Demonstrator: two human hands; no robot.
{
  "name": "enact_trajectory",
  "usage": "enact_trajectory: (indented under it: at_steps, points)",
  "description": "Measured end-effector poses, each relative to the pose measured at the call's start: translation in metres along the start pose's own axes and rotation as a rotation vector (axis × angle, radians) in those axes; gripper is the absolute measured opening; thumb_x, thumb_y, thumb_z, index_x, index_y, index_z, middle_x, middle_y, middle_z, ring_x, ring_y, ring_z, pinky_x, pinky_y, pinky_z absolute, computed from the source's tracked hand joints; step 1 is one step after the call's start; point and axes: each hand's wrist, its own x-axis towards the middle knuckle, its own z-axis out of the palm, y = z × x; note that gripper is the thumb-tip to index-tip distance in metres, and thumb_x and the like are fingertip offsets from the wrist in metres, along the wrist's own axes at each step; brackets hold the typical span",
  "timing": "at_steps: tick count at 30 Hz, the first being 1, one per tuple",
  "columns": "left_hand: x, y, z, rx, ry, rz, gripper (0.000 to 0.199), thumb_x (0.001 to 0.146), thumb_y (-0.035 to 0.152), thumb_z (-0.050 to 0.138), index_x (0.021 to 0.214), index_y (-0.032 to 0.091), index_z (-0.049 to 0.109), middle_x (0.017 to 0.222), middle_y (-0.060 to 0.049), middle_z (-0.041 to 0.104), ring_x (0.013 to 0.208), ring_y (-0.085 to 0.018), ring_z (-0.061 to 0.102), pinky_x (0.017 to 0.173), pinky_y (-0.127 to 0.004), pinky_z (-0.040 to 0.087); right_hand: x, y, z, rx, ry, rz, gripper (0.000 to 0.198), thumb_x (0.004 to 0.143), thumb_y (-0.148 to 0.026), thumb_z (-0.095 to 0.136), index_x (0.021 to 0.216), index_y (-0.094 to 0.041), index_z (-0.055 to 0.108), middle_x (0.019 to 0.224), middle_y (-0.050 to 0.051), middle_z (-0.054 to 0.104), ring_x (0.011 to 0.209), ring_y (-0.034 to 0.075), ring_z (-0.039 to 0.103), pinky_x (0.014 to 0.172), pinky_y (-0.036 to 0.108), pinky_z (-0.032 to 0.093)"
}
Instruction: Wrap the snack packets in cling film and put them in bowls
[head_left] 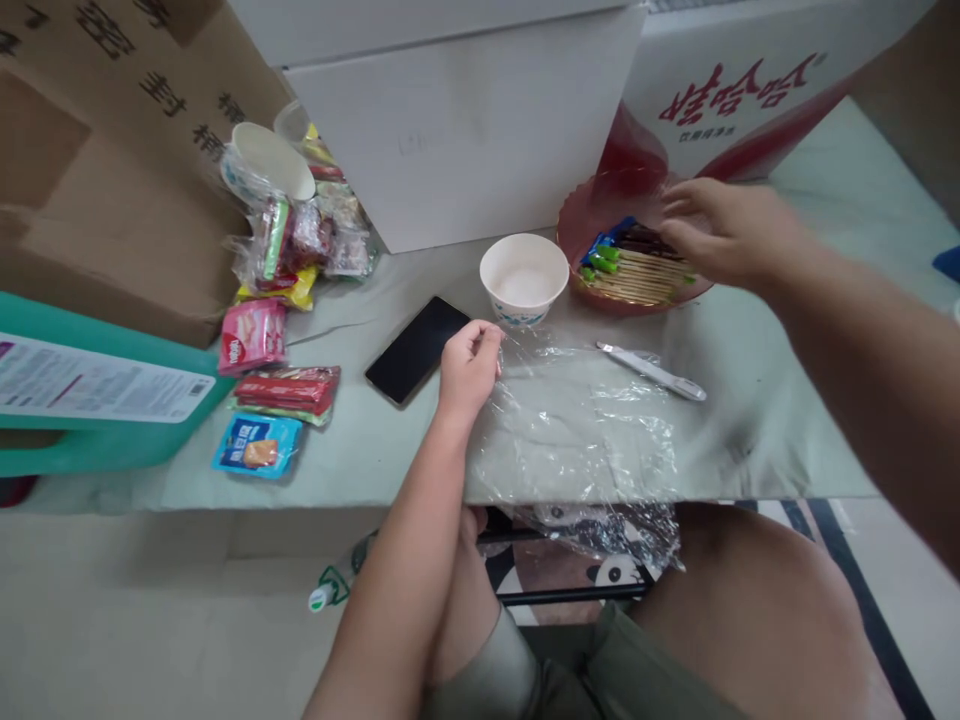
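Observation:
My left hand (471,368) is closed in a pinch at the top left corner of a clear plastic film (562,430), which spreads over the table and hangs past its front edge. Just behind that hand stands a white paper bowl (525,272) with a blue-green pattern. My right hand (716,230), slightly blurred, is over the right side of a reddish see-through bowl (574,210). Its thumb and fingers are apart, and nothing shows between them. Thin sticks with green ends (645,272) and blue wrappers (611,243) lie in that bowl.
A pale-handled knife or cutter (651,371) lies by the film's right side. A black phone (418,350) is left of my left hand. Packaged snacks (277,390) and wrapped bowls (270,165) line the left. White boxes (487,150) and a cardboard box (127,200) stand behind.

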Motion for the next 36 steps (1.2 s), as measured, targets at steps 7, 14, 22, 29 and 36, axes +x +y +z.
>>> enact_trajectory:
  at_steps: [7,14,22,29,36]
  points:
    - [-0.004,0.0,0.0,-0.055,-0.055,0.081,0.024,0.091,0.042,0.061,0.075,0.024,0.062,0.046,0.005,0.048,0.042,-0.012,0.046,0.046,-0.026,0.036,-0.148,-0.018,0.028,0.107,0.007,0.159,0.06,0.079,-0.044,0.069,0.133,-0.02,0.057,0.128,0.016,0.07,0.118,0.034,0.067,0.101,0.055,0.053]
    - [-0.016,-0.009,-0.005,0.078,-0.129,0.172,0.039,0.088,0.062,0.062,0.079,0.024,0.065,0.052,0.003,0.053,0.045,-0.012,0.049,0.047,-0.027,0.038,-0.155,-0.009,0.047,-0.042,-0.126,0.178,0.016,0.086,-0.031,0.056,0.089,-0.024,0.07,0.085,0.008,0.075,0.088,0.029,0.07,0.086,0.047,0.053]
    - [-0.002,-0.01,-0.006,0.071,-0.017,0.145,0.052,0.08,0.074,0.067,0.075,0.022,0.063,0.058,0.001,0.058,0.046,-0.01,0.048,0.044,-0.025,0.037,-0.154,-0.009,0.036,0.111,0.055,0.311,0.012,0.085,-0.033,0.056,0.086,-0.025,0.064,0.082,0.005,0.07,0.074,0.021,0.065,0.071,0.036,0.051]
    - [0.002,-0.011,-0.004,0.011,-0.044,0.02,0.046,0.083,0.071,0.067,0.085,0.025,0.063,0.05,0.005,0.052,0.037,-0.009,0.044,0.033,-0.021,0.025,-0.149,-0.008,0.037,0.19,0.183,0.387,0.013,0.088,-0.034,0.055,0.088,-0.024,0.063,0.082,0.003,0.066,0.068,0.016,0.06,0.065,0.032,0.047]
    - [-0.003,-0.005,-0.005,-0.073,-0.1,-0.182,0.023,0.084,0.038,0.074,0.078,0.02,0.061,0.076,-0.002,0.068,0.059,-0.01,0.064,0.042,-0.016,0.043,-0.148,-0.007,0.042,0.256,0.197,0.409,0.014,0.09,-0.037,0.052,0.089,-0.025,0.06,0.081,0.004,0.064,0.072,0.018,0.061,0.065,0.033,0.048]
